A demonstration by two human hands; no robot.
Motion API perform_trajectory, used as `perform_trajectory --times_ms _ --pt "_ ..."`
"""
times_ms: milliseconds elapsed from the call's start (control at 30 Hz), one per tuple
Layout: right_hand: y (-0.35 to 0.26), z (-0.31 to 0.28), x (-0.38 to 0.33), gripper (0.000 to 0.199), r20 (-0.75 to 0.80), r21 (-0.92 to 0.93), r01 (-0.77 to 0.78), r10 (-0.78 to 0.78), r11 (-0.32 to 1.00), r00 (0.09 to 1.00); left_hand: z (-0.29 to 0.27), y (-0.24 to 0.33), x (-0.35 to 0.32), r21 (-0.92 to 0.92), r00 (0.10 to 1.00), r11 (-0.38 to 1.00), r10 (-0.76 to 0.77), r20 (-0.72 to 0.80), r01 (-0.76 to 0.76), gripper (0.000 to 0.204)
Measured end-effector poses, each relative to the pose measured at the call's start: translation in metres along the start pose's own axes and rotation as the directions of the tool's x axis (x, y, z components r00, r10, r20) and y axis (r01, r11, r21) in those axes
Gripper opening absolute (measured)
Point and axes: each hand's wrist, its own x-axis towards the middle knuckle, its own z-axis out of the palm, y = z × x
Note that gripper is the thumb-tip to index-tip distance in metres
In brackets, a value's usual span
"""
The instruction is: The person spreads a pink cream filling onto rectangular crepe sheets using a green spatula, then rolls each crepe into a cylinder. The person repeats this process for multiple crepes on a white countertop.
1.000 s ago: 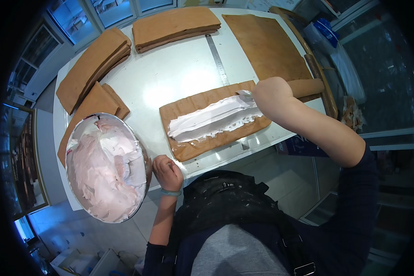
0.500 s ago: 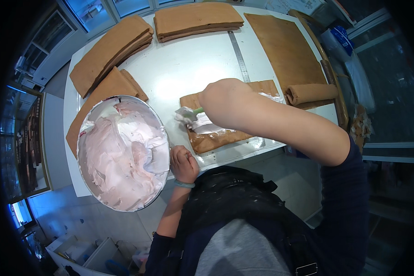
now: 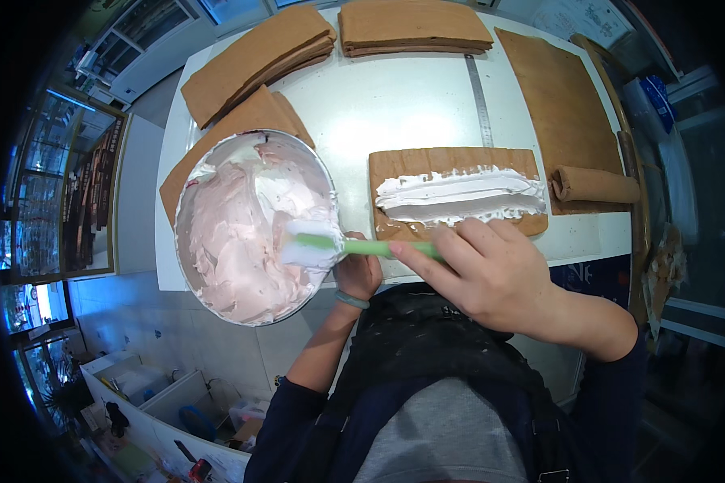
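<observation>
My right hand (image 3: 491,270) is closed round the green handle of a spatula (image 3: 370,246). Its cream-coated blade is over the right side of a large round bowl (image 3: 327,171), at the pale pink and white cream (image 3: 234,241) inside. At the bowl's right rim, the fingers of my left hand (image 3: 358,275) are curled against it, partly hidden behind the spatula. To the right of the bowl lies a brown cake sheet (image 3: 415,158), with a thick band of white cream (image 3: 463,189) along its middle.
Stacks of brown cake sheets (image 3: 254,60) (image 3: 415,24) sit at the back of the white table (image 3: 403,97). More sheets (image 3: 278,109) lie behind the bowl. A metal ruler (image 3: 478,97), a flat sheet (image 3: 552,97) and a rolled sheet (image 3: 596,185) are farther right. The bowl overhangs the front edge.
My right hand has moved from the cake sheet back toward me, bringing the spatula left into the bowl. The cream band is now uncovered. My left hand stays by the rim. The whole view has shifted.
</observation>
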Motion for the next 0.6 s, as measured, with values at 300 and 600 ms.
perform_trajectory --times_ms 300,600 --pt "0.016 0.024 -0.116 0.038 0.260 0.469 -0.638 0.594 0.611 0.761 0.005 -0.001 0.001 -0.020 0.992 0.996 0.082 -0.100 -0.084 0.021" --pt "0.028 0.114 -0.153 0.033 0.420 0.360 -0.789 0.668 0.498 0.614 0.004 -0.002 0.004 -0.043 0.989 0.990 0.136 -0.051 -0.138 0.028"
